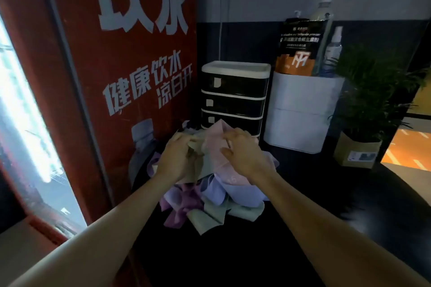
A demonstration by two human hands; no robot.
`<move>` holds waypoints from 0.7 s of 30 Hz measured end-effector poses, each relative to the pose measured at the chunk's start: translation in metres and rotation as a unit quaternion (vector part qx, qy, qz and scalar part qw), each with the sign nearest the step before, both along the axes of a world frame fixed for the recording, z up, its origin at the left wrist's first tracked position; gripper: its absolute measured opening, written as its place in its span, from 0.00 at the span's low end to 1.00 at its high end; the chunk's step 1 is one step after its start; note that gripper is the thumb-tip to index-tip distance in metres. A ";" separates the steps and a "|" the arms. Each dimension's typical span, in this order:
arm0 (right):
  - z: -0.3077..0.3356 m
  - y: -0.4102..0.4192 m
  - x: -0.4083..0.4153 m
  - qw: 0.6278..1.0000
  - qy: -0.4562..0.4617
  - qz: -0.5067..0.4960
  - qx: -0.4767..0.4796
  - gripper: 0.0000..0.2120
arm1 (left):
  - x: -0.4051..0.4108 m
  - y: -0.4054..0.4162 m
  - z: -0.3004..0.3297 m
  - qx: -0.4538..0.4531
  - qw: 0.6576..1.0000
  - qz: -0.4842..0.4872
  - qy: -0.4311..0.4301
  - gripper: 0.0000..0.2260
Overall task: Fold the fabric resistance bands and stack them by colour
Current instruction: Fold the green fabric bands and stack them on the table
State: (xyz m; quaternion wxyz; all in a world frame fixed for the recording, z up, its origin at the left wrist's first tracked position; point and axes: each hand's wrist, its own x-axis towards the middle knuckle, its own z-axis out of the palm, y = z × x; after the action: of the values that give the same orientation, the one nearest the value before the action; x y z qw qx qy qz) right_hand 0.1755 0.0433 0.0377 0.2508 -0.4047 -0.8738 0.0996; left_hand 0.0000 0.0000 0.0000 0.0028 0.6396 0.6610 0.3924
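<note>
On the black counter (233, 251) in front of me, the pile of bands (210, 202) is lying in a loose heap of purple, lilac, pink and pale green cloth. I am reaching both arms out over it: my left hand (177, 158) is gripping a pale green band (198, 163) with curled fingers, and my right hand (242, 151) is pinching a pink band (217, 144) at the top of the heap. Just behind the pile a black drawer unit (233, 95) with white trim is standing, and beside it a white bin (300, 112) is holding a black-and-orange pouch (298, 49) that reads "vitamin powder" among Chinese characters, plus a large bottle (323, 14) and a spray bottle (333, 51). A potted plant (370, 100) is sitting at the right in a paper-wrapped pot. To my left a red drinks cooler (121, 65) is showing white writing, "健康饮水 凉白开".
</note>
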 end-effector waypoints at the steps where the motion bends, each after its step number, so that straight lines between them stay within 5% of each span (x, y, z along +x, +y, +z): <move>1: 0.000 0.005 -0.005 1.000 -0.014 0.002 0.007 0.20 | -0.004 0.006 -0.001 -0.001 1.000 0.013 0.002 0.15; 8: -0.012 0.038 -0.022 0.996 -0.088 0.013 0.028 0.23 | -0.022 0.037 -0.010 -0.067 0.997 0.024 -0.013 0.18; 12: -0.017 0.046 -0.015 0.997 -0.078 0.021 -0.009 0.20 | -0.017 0.042 -0.006 -0.043 0.992 0.027 -0.113 0.12; 21: 0.007 0.045 0.013 0.997 0.068 -0.025 -0.001 0.12 | -0.014 0.040 0.055 0.066 0.983 -0.005 -0.169 0.10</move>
State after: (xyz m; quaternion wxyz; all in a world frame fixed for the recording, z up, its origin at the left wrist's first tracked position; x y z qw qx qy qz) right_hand 0.1880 0.0879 0.0446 0.3117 -0.4191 -0.8440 0.1218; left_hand -0.0141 0.0399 0.0554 0.0744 0.5660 0.6206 0.5376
